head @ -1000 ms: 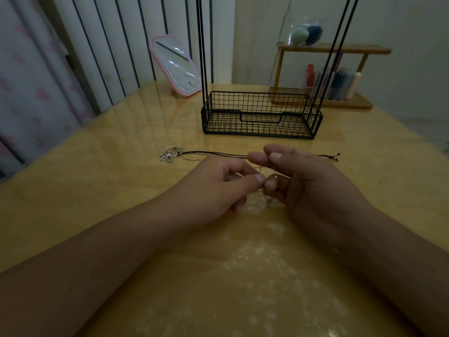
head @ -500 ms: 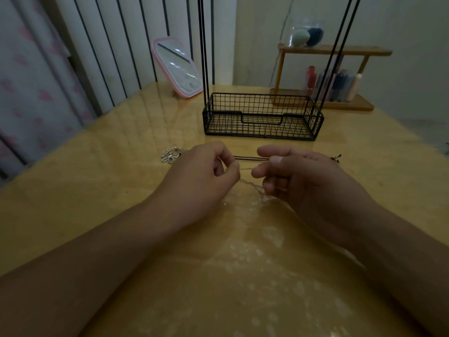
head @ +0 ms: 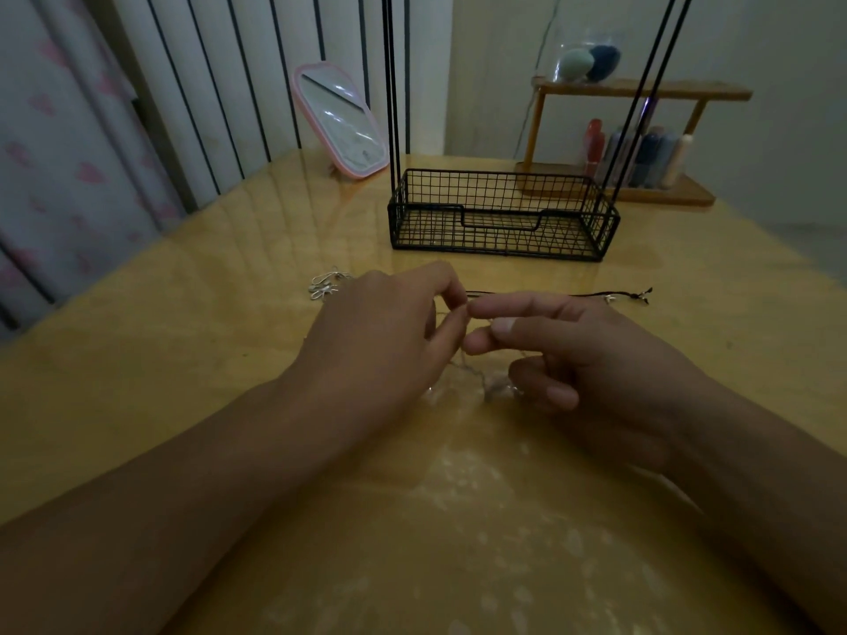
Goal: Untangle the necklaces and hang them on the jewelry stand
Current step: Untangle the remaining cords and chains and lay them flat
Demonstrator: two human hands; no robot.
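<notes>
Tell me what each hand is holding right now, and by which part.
Both the left hand and right hand pinch a thin silver chain at their fingertips, mid-strand; the exact spot is too fine to tell.

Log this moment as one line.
left hand: pinching thin chain | right hand: pinching chain | black cord: on table | stand: empty

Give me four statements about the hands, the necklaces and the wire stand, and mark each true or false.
1. Both hands, left hand and right hand, work over the table. True.
2. The black cord necklace hangs on the jewelry stand. False: it lies on the table.
3. The pink mirror lies inside the stand's basket. False: it leans behind, to the left.
4. A silver pendant lies left of the left hand. True.
</notes>
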